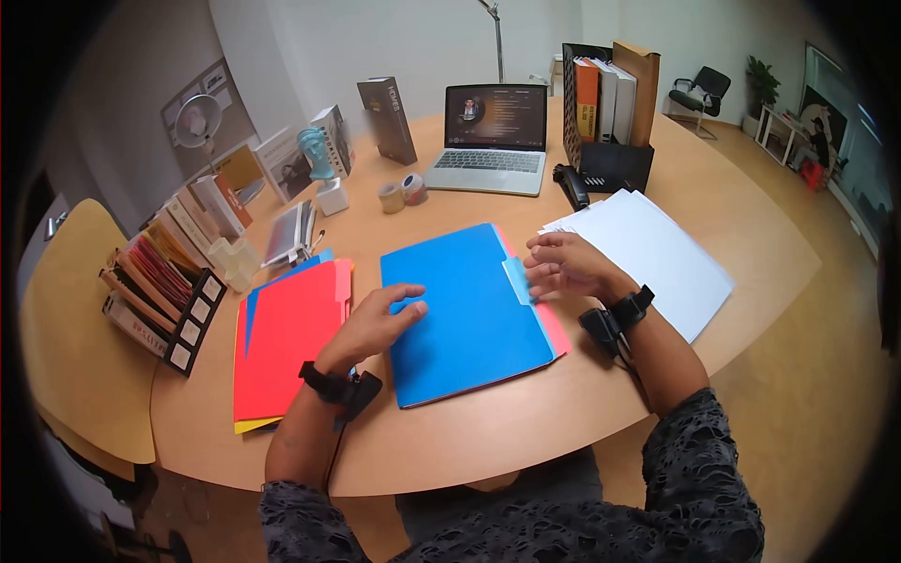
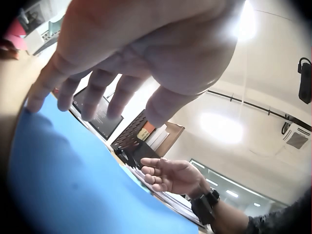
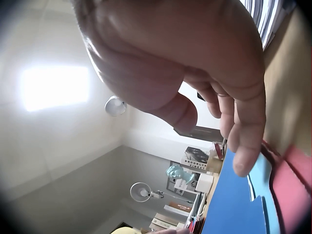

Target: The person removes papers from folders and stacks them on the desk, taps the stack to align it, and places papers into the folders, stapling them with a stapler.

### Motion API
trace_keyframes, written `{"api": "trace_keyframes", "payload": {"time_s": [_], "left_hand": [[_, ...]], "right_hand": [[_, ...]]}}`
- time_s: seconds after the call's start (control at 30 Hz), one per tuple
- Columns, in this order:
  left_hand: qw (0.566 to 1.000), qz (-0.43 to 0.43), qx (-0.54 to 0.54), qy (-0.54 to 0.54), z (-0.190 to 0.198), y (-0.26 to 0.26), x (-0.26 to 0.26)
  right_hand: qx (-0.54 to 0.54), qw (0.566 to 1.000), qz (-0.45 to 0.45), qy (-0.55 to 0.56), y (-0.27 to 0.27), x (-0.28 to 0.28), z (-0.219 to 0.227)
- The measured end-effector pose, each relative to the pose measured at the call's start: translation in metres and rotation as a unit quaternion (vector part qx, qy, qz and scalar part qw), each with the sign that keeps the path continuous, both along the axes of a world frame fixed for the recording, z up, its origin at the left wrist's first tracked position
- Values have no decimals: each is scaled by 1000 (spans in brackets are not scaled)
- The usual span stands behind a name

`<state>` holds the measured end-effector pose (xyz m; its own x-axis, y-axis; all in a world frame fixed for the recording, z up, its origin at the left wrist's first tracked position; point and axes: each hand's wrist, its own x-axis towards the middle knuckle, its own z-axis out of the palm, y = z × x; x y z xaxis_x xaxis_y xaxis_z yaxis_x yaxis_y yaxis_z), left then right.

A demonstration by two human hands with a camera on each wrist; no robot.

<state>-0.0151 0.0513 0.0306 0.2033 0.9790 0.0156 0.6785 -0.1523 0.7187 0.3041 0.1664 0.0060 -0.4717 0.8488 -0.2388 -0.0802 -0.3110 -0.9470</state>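
Note:
A blue file folder (image 1: 460, 319) lies in the middle of the desk, with light blue and pink folder edges showing from under its right side. My left hand (image 1: 377, 321) hovers at the blue folder's left edge, fingers loosely extended and nothing held. In the left wrist view its fingertips hang close over the blue surface. My right hand (image 1: 565, 265) is at the folder's right edge by the light blue tab (image 1: 517, 281), fingers relaxed and slightly bent, palm turned inward. The right wrist view shows its fingertips right by the tab, with nothing gripped.
Red, blue and yellow folders (image 1: 291, 338) are piled at the left. White papers (image 1: 648, 253) lie to the right, near a black phone (image 1: 571, 186). Behind stand a laptop (image 1: 488, 141), tape rolls (image 1: 413, 190) and a book holder (image 1: 615, 167). A black file rack (image 1: 193, 319) sits far left.

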Motion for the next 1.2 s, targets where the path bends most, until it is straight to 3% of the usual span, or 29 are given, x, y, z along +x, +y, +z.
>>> {"api": "trace_keyframes", "payload": {"time_s": [0.2,0.33,0.5,0.53,0.6,0.67,0.83,0.9,0.93,0.97,1.03,1.07,1.1,1.17,1.2], "left_hand": [[999,13,-17,24,-9,-4,-2],[999,15,-37,12,-12,-7,2],[1000,12,-19,-2,-21,-5,2],[999,20,-16,-41,-23,-3,0],[996,28,-12,-79,-26,0,-4],[940,109,-114,-302,-14,3,-4],[894,82,-134,-420,12,11,-23],[866,107,-124,-472,25,14,-35],[872,61,-84,-479,23,23,-49],[857,40,-78,-507,45,5,-38],[863,25,-42,-502,59,-6,-51],[833,135,8,-537,73,-23,-22],[832,137,9,-538,70,-25,-34],[892,148,-10,-426,57,-19,-87],[903,155,1,-402,40,-2,-120]], "right_hand": [[-7,996,82,-24,1,-1,-2],[-5,996,78,-37,-3,-3,4],[2,998,42,37,-4,-9,15],[3,998,44,37,-7,-13,21],[-5,988,72,137,-12,-25,32],[39,981,86,169,-17,-42,47],[140,959,113,219,-27,-100,73],[189,945,187,189,-31,-125,76],[202,939,219,174,-35,-136,76],[214,931,251,158,-41,-145,75],[237,911,314,120,-55,-156,75],[250,902,338,98,-59,-158,72],[261,891,363,77,-62,-161,70],[268,897,347,46,-62,-148,74],[276,904,327,15,-59,-136,75]]}}
